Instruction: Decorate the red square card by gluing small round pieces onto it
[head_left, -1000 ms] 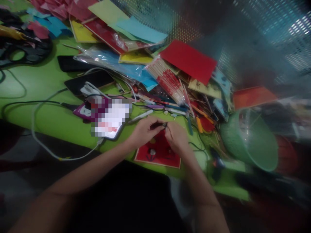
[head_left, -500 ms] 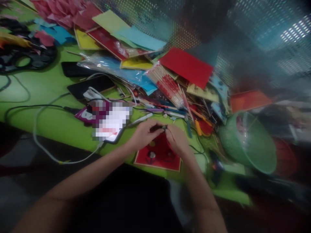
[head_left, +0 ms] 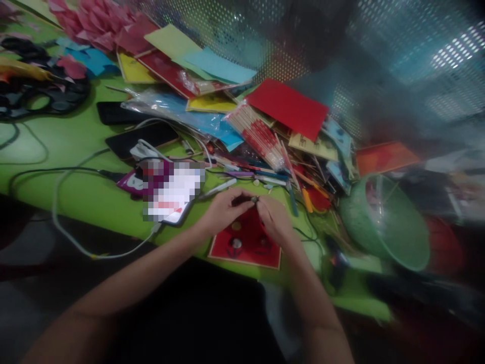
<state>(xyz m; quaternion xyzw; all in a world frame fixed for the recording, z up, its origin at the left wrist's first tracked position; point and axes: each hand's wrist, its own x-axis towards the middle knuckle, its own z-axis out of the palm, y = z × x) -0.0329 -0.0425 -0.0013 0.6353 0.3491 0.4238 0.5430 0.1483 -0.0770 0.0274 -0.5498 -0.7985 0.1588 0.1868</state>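
Between the fingertips of both hands is a small dark greenish lump (head_left: 255, 200), too small to name. My left hand (head_left: 230, 208) pinches it from the left with thumb and forefinger. From the other side, my right hand (head_left: 275, 218) has its fingers closed on it. Just beneath the hands lies a red square card (head_left: 246, 253) with a light edge, dark drawn marks and a few small round pieces on it. The hands cover its upper part. A white pen (head_left: 220, 188) rests left of the hands, beside a phone with a lit, blurred-out screen (head_left: 174, 197).
Behind the hands spreads a heap of coloured cards, with a red card (head_left: 290, 107), a bundle of wrapped sticks (head_left: 257, 134) and several pens. A green bowl (head_left: 401, 237) stands right. A white cable (head_left: 56, 202) loops over the front edge at left, near a dark phone (head_left: 140, 139).
The view has shifted very slightly. Both hands keep their places over the red card, and the small lump shows a little more between the fingertips.
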